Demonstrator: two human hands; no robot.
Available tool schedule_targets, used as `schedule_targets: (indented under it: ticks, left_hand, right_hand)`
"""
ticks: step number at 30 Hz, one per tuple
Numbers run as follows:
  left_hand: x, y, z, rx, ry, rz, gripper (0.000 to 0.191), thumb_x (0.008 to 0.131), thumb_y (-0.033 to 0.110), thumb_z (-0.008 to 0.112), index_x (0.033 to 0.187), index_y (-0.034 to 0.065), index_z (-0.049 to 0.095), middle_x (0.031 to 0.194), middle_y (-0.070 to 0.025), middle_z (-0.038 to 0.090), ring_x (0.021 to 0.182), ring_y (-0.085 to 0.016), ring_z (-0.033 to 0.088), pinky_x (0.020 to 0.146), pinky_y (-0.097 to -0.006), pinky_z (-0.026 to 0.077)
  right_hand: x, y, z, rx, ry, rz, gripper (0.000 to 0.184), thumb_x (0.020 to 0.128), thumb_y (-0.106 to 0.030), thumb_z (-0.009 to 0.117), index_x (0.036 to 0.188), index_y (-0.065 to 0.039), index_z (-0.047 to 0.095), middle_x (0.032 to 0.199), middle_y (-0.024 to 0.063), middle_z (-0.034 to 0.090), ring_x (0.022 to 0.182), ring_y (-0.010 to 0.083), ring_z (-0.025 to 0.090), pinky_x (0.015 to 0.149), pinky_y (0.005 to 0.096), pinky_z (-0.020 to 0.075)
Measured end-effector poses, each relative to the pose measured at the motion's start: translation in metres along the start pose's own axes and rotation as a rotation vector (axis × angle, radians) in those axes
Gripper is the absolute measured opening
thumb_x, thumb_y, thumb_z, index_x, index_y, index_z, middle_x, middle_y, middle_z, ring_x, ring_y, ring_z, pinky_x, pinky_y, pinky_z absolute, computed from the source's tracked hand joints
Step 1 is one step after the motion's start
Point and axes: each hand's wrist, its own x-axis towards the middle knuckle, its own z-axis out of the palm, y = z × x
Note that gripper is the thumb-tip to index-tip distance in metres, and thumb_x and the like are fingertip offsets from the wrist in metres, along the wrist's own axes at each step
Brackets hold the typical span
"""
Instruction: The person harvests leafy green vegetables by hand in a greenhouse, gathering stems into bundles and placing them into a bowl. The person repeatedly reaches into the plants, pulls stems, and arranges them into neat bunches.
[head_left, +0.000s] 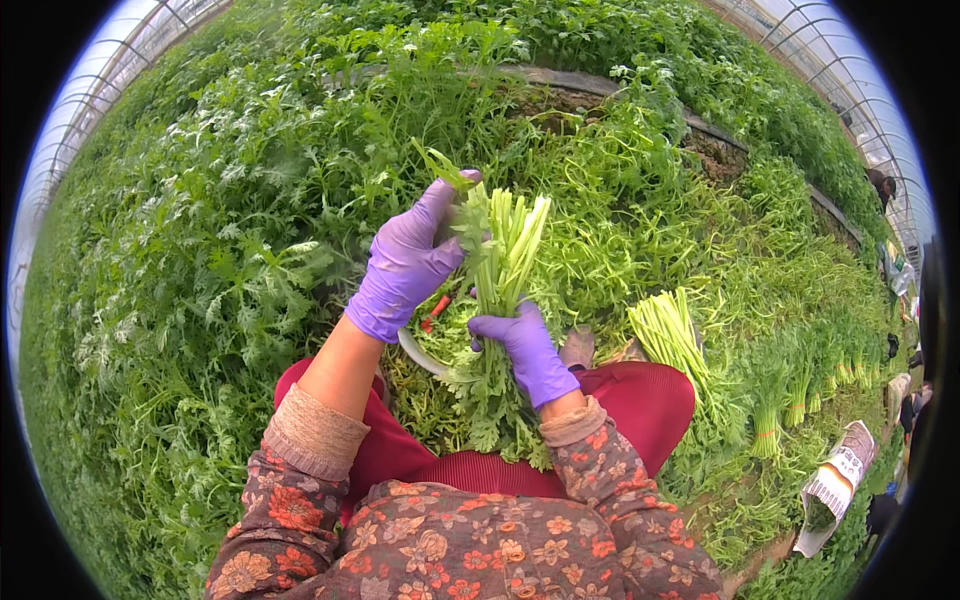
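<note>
Purple gloves cover both hands. My right hand (529, 349) grips a bunch of leafy greens (510, 251) around the middle, its pale cut stems pointing up and its lobed leaves hanging towards my lap. Beside the stem ends, my left hand (412, 259) pinches a small leafy sprig (442, 166); part of the grip is hidden behind the fingers. Below and between the hands lies a red handle (436, 311), its tool mostly covered by leaves. Near it shows a pale curved rim (420, 352), too covered to identify.
Uncut greens (187, 300) stand densely to the left and ahead. At right lie a heap of cut stalks (667, 330), several banded bundles (766, 431) and a printed plastic bag (836, 480). Another person (883, 187) is at the far right, under the greenhouse film (847, 60).
</note>
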Motion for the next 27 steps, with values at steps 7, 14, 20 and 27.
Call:
schedule_targets:
  ticks: [7, 14, 20, 27]
  left_hand:
    - [-0.019, -0.015, 0.037, 0.575, -0.287, -0.028, 0.019, 0.083, 0.021, 0.069, 0.093, 0.0069, 0.060, 0.073, -0.0165, 0.062, 0.065, -0.034, 0.062, 0.060, -0.0395, 0.050]
    - [0.016, -0.031, -0.008, 0.401, 0.256, -0.191, 0.018, 0.085, 0.018, 0.065, 0.098, 0.0052, 0.065, 0.084, -0.0179, 0.067, 0.072, -0.034, 0.064, 0.064, -0.0380, 0.049]
    - [0.007, -0.051, -0.033, 0.879, -0.087, -0.327, 0.036, 0.088, 0.031, 0.066, 0.112, 0.0048, 0.063, 0.098, -0.0185, 0.069, 0.085, -0.036, 0.065, 0.075, -0.0391, 0.050]
    - [-0.014, -0.027, 0.029, -0.038, -0.228, -0.569, 0.024, 0.087, 0.019, 0.070, 0.106, 0.0041, 0.066, 0.077, -0.0071, 0.067, 0.065, -0.012, 0.061, 0.061, -0.0288, 0.051]
  right_hand:
    - [0.007, 0.017, -0.011, -0.118, 0.024, -0.103, 0.039, 0.075, -0.006, 0.071, 0.109, 0.001, 0.056, 0.090, 0.0085, 0.065, 0.070, 0.0142, 0.062, 0.058, 0.0284, 0.0504]
    - [0.006, 0.016, -0.013, -0.054, 0.075, 0.022, 0.045, 0.072, 0.001, 0.074, 0.114, 0.002, 0.056, 0.092, 0.0085, 0.067, 0.072, 0.0160, 0.064, 0.059, 0.0293, 0.0538]
    - [0.011, 0.026, -0.020, -0.120, 0.132, -0.017, 0.040, 0.074, -0.002, 0.073, 0.111, 0.002, 0.057, 0.087, 0.0085, 0.066, 0.068, 0.0151, 0.063, 0.055, 0.0281, 0.0522]
    - [0.015, 0.033, -0.013, -0.359, 0.181, -0.060, 0.038, 0.074, -0.009, 0.073, 0.109, -0.004, 0.062, 0.089, 0.0064, 0.069, 0.076, 0.0141, 0.065, 0.066, 0.0300, 0.0522]
